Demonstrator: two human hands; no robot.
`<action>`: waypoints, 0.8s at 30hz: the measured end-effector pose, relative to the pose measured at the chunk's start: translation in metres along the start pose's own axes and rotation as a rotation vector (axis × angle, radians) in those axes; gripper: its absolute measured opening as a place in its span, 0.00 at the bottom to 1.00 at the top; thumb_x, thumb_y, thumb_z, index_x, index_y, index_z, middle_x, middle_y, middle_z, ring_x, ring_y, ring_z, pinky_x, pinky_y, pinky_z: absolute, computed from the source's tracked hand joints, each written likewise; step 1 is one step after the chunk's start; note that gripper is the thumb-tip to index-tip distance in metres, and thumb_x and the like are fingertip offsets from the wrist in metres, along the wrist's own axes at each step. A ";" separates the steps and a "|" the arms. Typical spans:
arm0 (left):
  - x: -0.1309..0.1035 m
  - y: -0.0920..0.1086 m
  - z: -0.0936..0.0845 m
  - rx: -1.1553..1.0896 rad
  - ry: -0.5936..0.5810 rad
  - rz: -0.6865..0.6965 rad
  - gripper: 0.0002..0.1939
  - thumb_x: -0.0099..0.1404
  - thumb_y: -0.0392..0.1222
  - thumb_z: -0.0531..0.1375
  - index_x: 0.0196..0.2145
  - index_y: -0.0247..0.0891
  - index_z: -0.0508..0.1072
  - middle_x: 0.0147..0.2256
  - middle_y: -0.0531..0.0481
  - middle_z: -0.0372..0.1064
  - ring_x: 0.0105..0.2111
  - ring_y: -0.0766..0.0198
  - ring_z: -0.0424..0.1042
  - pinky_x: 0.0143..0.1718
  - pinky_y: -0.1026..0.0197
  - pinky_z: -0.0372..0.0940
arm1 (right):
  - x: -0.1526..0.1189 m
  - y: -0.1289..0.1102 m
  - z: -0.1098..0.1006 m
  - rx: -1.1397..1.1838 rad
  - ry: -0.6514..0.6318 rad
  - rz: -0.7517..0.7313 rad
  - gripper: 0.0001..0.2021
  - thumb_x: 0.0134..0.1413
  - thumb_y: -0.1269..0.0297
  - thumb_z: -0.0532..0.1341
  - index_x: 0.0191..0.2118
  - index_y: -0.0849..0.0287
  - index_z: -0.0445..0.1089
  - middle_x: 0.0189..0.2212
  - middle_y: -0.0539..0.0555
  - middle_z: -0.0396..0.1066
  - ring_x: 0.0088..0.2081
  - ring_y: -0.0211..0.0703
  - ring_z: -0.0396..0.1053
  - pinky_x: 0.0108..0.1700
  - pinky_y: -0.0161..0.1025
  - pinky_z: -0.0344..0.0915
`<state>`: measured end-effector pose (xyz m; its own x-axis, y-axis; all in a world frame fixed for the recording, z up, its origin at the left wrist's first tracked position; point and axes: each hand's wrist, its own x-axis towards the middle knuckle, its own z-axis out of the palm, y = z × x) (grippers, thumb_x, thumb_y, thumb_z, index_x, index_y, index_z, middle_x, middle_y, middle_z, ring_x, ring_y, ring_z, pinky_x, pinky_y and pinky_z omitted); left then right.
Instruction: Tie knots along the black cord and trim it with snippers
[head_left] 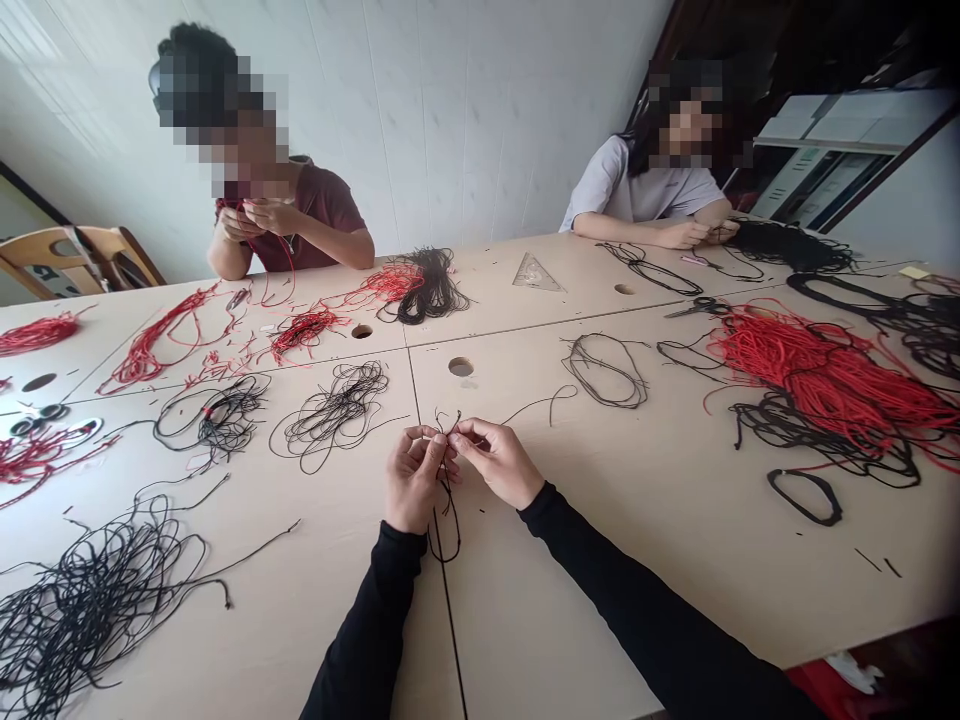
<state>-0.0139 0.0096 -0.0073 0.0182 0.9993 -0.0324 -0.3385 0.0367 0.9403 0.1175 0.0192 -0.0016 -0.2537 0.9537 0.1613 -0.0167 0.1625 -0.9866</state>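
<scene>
Near the middle of the table, my left hand (415,470) and my right hand (497,458) meet, each pinching a thin black cord (456,535). The cord's loop hangs below my fingers, and short loose ends stick up above them. One thin strand trails off to the right across the tabletop. Where the fingertips come together, the detail of the cord is too small to make out. A coil of thin dark cord (606,372) lies to the right beyond my hands, and a tangle of black cord (341,405) lies to the left.
Red cords (817,365) are heaped at the right, with scissors (703,307) behind them. A large black cord pile (97,590) spreads at front left. A triangular ruler (534,272) lies farther back. Two people, one in a maroon shirt (330,210), handle cords across the table.
</scene>
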 end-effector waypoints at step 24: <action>0.003 -0.004 -0.001 -0.024 0.062 0.002 0.16 0.53 0.48 0.66 0.33 0.34 0.68 0.25 0.50 0.71 0.22 0.66 0.71 0.22 0.63 0.68 | 0.001 0.005 -0.003 -0.110 0.031 0.009 0.13 0.59 0.58 0.55 0.41 0.60 0.70 0.36 0.55 0.71 0.36 0.41 0.69 0.37 0.38 0.67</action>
<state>-0.0139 0.0122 -0.0112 -0.0402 0.9978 -0.0524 -0.3605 0.0344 0.9321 0.1198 0.0220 -0.0066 -0.2238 0.9623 0.1544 0.0922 0.1786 -0.9796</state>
